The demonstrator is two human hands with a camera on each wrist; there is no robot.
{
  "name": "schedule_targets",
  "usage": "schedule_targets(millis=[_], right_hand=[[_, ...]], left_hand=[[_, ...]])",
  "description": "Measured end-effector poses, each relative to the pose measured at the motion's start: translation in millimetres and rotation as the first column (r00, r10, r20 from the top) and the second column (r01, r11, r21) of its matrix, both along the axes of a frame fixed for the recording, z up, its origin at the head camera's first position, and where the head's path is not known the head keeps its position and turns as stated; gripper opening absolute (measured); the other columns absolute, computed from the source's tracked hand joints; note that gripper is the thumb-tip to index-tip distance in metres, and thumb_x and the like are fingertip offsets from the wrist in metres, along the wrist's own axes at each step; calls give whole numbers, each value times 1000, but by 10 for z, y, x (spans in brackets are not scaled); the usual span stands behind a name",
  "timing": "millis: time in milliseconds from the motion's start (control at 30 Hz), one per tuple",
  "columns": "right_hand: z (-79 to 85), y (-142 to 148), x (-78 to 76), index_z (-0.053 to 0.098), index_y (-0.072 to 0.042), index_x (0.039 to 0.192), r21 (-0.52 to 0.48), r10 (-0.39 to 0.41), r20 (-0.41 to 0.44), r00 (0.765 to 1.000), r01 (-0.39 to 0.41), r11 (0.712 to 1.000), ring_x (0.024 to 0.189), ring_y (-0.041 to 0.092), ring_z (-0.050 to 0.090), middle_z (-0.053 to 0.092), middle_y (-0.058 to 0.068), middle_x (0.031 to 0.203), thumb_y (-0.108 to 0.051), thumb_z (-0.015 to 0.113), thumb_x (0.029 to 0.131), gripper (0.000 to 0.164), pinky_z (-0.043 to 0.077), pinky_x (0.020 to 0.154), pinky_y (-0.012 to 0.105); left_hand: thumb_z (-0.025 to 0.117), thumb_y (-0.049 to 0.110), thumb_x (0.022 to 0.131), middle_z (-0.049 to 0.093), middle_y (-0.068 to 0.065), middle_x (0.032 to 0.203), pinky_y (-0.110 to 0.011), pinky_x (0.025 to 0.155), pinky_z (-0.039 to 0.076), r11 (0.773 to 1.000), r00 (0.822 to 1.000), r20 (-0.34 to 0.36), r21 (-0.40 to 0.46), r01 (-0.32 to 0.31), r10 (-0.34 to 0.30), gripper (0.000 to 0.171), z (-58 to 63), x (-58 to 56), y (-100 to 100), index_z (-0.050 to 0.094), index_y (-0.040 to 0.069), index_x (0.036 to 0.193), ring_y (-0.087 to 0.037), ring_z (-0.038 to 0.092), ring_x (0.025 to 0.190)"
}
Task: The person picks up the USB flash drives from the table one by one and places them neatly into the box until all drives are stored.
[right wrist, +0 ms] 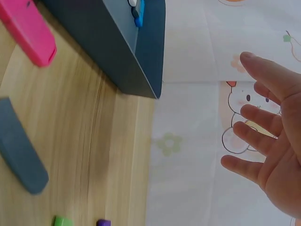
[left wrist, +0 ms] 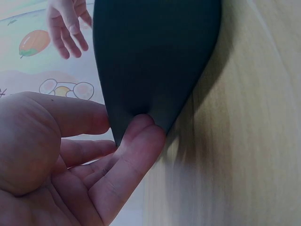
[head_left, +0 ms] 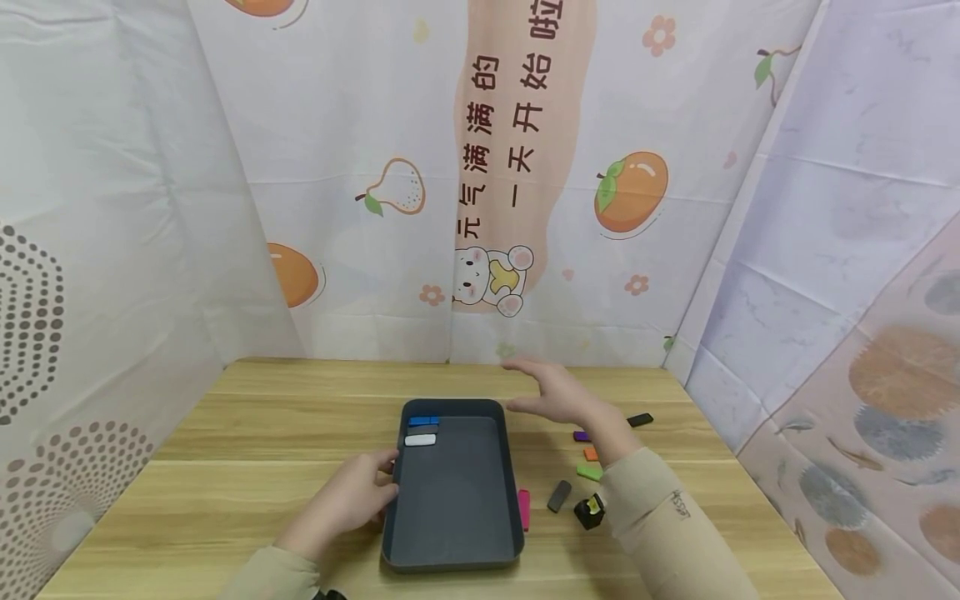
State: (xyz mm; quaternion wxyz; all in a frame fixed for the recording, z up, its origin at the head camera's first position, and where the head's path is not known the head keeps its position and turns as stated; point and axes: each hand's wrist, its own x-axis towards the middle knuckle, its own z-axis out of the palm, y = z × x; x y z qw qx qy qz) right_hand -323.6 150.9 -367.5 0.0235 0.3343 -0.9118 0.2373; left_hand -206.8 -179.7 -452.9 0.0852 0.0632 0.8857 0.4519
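Observation:
A dark grey rectangular tray [head_left: 453, 560] lies on the wooden table. My left hand [head_left: 358, 493] holds its left side, thumb at the rim and fingertips against the outer wall [left wrist: 155, 61] in the left wrist view. Inside, at the far left, a blue stick-shaped piece [head_left: 423, 422], a grey one [head_left: 422, 431] and a white one [head_left: 420, 440] lie side by side. My right hand [head_left: 553, 393] is raised by the tray's far right corner, fingers spread with nothing in them; the right wrist view shows its open palm [right wrist: 282, 174].
Right of the tray lie a pink piece [head_left: 524, 509], a dark grey one [head_left: 558, 496], a green one [head_left: 590, 472], an orange one [head_left: 591, 454], a purple one [head_left: 581, 436] and a black one [head_left: 640, 420]. A small black block [head_left: 589, 512] has a yellow patch. Printed curtains [head_left: 360, 333] hang behind the table.

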Motion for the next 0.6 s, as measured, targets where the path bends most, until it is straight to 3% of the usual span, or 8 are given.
schedule_targets(millis=[333, 600], right_hand=[[14, 190, 71, 49, -22, 152, 18, -7, 36, 999, 6, 1000, 143, 25, 41, 49, 2, 153, -35, 81, 88, 73, 35, 116, 48], [13, 325, 134, 48, -17, 153, 38, -3, 41, 999, 2, 999, 142, 30, 42, 48, 6, 154, -33, 81, 88, 74, 37, 115, 52]], left_hand=[[65, -3, 92, 64, -24, 122, -34, 51, 57, 1000, 1000, -1, -8, -4, 4, 55, 5, 5, -3, 48, -10, 144, -19, 64, 59], [65, -3, 93, 64, -23, 121, -34, 51, 57, 1000, 1000, -8, -16, 0, 0, 54, 15, 9, -13, 48, -11, 143, -19, 64, 59]])
